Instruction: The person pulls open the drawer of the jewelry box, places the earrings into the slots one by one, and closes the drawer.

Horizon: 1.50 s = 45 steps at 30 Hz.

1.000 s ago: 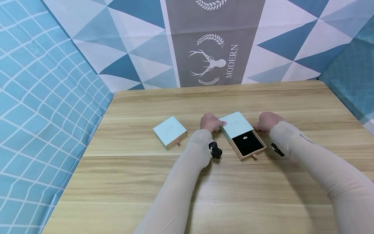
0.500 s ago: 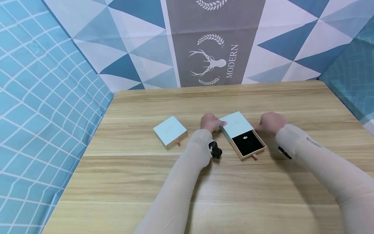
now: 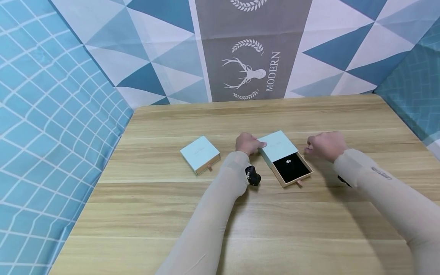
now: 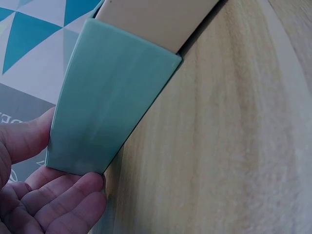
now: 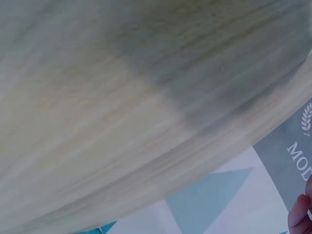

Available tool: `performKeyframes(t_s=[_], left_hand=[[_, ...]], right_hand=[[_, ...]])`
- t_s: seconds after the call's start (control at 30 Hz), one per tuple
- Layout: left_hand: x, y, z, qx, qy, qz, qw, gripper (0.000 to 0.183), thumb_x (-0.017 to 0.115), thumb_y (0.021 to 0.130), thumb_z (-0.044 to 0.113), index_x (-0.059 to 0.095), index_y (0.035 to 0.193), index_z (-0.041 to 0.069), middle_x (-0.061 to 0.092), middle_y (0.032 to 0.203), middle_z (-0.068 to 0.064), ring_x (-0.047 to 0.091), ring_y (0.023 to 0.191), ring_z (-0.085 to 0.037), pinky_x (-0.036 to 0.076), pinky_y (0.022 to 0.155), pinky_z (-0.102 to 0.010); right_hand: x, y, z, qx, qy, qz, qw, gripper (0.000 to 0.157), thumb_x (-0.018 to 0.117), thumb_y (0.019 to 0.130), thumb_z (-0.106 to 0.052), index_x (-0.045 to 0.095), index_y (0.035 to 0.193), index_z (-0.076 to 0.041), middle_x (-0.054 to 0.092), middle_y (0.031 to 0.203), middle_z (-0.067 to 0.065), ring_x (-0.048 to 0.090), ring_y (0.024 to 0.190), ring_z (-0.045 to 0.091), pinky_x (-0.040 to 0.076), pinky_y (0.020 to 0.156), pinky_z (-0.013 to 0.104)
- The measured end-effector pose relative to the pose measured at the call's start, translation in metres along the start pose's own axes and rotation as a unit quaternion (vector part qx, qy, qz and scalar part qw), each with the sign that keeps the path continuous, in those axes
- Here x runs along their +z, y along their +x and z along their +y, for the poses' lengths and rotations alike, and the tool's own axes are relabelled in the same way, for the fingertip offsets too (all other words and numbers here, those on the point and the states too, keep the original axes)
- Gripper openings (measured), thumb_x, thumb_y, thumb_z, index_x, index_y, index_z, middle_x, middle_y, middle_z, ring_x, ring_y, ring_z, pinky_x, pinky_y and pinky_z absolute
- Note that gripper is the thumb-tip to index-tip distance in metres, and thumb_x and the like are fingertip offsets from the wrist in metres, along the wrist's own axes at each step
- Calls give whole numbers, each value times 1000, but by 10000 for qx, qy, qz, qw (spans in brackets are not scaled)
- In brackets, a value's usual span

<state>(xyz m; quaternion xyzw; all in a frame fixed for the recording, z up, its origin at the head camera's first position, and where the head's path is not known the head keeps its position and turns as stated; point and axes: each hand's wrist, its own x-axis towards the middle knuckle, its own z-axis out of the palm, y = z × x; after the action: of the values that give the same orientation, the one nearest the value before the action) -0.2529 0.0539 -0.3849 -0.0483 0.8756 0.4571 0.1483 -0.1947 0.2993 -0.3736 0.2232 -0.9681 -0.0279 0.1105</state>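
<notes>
A pale blue drawer-style jewelry box (image 3: 277,146) lies on the table in the head view, its black-lined drawer (image 3: 292,168) pulled partway out. A small shiny piece of jewelry (image 3: 288,162) sits on the black lining. My left hand (image 3: 248,144) holds the box sleeve at its left corner, thumb on top. In the left wrist view, the fingers (image 4: 73,204) bend around the end of the sleeve (image 4: 107,97). To the right of the box, my right hand (image 3: 325,145) hovers apart from it, fingers loosely curled. Only its fingertips (image 5: 300,212) show in the right wrist view.
A second, smaller pale blue box (image 3: 200,153) lies closed to the left of my left hand, with a short ribbon tab (image 3: 210,167) at its front. The wooden table (image 3: 154,214) ends at a patterned cloth backdrop (image 3: 254,49). Blue grid cloth (image 3: 51,114) hangs at the left.
My right hand has let go of the box's right side and drawn away to the right. The left hand, both boxes and the drawer have stayed in place.
</notes>
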Motion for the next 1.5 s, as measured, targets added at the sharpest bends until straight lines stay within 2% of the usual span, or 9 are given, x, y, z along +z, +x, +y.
performKeyframes(t_s=[0.1, 0.27, 0.4, 0.57, 0.8, 1.0, 1.17, 1.3, 1.5], left_hand=[[0, 0, 0, -16, 2, -34, 10000, 39, 82, 77, 22, 49, 60, 12, 43, 50, 3, 42, 48, -13, 36, 50, -27], [-1, 0, 1, 3, -6, -39, 10000, 38, 82, 77, 23, 50, 61, 12, 45, 52, 3, 43, 49, -12, 37, 51, -27], [-2, -3, 0, 66, -4, 35, 10000, 26, 82, 77, 23, 62, 73, 8, 51, 59, 2, 47, 54, -12, 40, 54, -26], [-2, -6, 0, 101, -8, 98, 9999, 28, 82, 78, 22, 67, 92, 4, 58, 70, 0, 51, 60, -13, 42, 59, -26], [-1, -6, 0, 85, 65, 127, 9999, 29, 82, 78, 23, 68, 94, 3, 58, 71, -1, 50, 59, -12, 42, 58, -26], [0, -5, 1, 71, 92, 173, 9998, 31, 82, 78, 23, 68, 98, 3, 63, 78, -3, 52, 62, -13, 43, 61, -26], [1, -6, 1, 25, 113, 211, 9997, 33, 81, 79, 23, 68, 102, 3, 64, 82, -4, 53, 65, -14, 44, 63, -27], [2, -7, 2, -25, 53, 228, 9997, 33, 80, 80, 22, 68, 103, 2, 62, 76, -4, 52, 62, -14, 43, 60, -27], [6, -10, 5, -113, 80, 344, 9993, 32, 79, 81, 22, 68, 104, 3, 64, 81, -4, 53, 65, -14, 44, 60, -26]], right_hand=[[-1, -5, 1, -254, -213, 341, 9989, 20, 79, 74, -22, 68, 72, -5, 49, 44, -2, 34, 38, 8, 30, 34, 30], [-4, -11, 4, -547, -330, 842, 9944, 21, 80, 70, -16, 62, 66, -7, 47, 43, -1, 31, 36, 8, 28, 33, 31], [-7, -13, 6, -861, -323, 1199, 9885, 24, 78, 67, -11, 55, 61, -9, 44, 43, -2, 29, 35, 8, 27, 32, 31], [-10, -15, 7, -1352, -240, 1625, 9771, 36, 68, 65, -11, 34, 55, -17, 25, 45, -8, 20, 40, 7, 21, 34, 29], [-21, -19, 1, -1703, -269, 1555, 9727, 37, 62, 68, -7, 29, 56, -17, 22, 47, -8, 18, 45, 6, 18, 40, 27], [-28, -20, -4, -1894, -430, 1521, 9691, 30, 54, 73, -13, 30, 56, -15, 24, 47, -7, 21, 42, 7, 23, 37, 28], [-33, -19, -13, -1982, -607, 1255, 9702, 39, 68, 66, -10, 31, 56, -15, 25, 46, -7, 23, 41, 8, 27, 38, 29], [-35, -18, -20, -1976, -664, 940, 9735, 45, 73, 67, -10, 30, 56, -15, 23, 47, -8, 23, 43, 8, 27, 40, 28], [-29, -15, -26, -2221, -545, 1098, 9673, 44, 71, 65, -11, 28, 56, -17, 22, 48, -10, 19, 45, 6, 25, 38, 26]])
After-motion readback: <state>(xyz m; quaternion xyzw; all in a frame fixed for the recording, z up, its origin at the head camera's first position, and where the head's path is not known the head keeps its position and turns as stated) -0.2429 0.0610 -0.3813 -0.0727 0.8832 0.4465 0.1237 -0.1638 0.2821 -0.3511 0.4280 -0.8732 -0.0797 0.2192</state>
